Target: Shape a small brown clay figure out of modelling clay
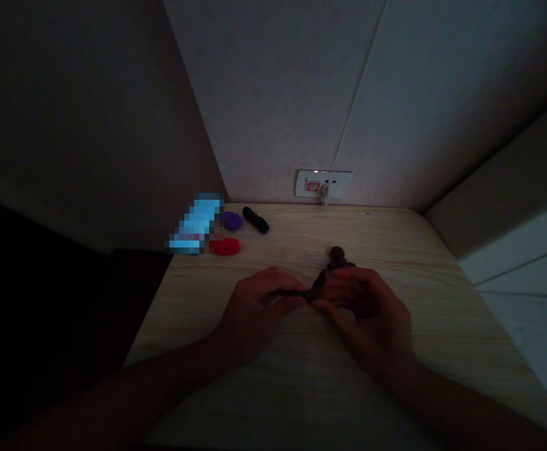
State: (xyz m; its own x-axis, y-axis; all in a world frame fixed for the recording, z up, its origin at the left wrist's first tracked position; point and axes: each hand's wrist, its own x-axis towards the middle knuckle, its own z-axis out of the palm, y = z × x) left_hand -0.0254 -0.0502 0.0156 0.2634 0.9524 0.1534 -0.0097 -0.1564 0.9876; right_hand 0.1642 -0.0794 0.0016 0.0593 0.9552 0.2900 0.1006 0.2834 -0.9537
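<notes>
Both hands meet above the middle of the wooden tabletop (273,388). A dark brown piece of what looks like modelling clay (316,289) is pinched between them, thin at the left and thicker at the right. My left hand (257,313) closes its thumb and fingers on the thin end. My right hand (372,319) has its thumb and curled fingers at the other end; its fingers partly cover the piece. Just beyond the right fingers lies a lumpy dark brown form (337,254) with a rounded top, its lower part hidden by that hand.
Toward the back left are a red piece (226,247), a purple lump (232,220) and a black elongated piece (255,220). A lit, pixelated rectangle (196,224) lies at the left edge. A wall socket (323,184) with a plug sits behind the table. The light is dim.
</notes>
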